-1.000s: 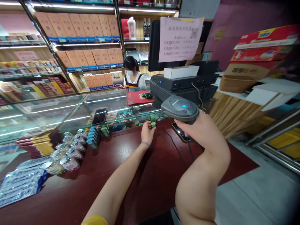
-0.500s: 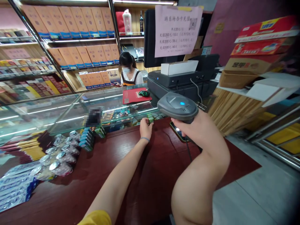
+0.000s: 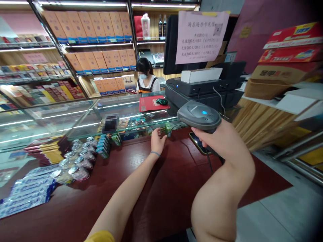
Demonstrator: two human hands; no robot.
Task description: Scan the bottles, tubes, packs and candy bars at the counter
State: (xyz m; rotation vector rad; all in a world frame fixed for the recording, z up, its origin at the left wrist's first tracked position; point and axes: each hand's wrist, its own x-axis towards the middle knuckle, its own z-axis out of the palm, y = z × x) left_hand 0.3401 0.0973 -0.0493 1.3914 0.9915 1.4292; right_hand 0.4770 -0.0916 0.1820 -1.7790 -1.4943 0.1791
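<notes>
The left hand has let go and now lies open beside the small green box at the counter's far edge. The right hand grips the barcode scanner; aim it straight at the box's code.

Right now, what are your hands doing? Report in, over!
Right hand: grip shut on barcode scanner. Left hand: open, reaching for small green box on red counter. Phone lies under scanner.

The barcode scanner is matt grey plastic with a small glossy blue light. The counter is dark red wood, polished and reflective. The display case is clear glass, smooth and shiny. The sign is thin pink paper. The boxes are dull brown cardboard.
</notes>
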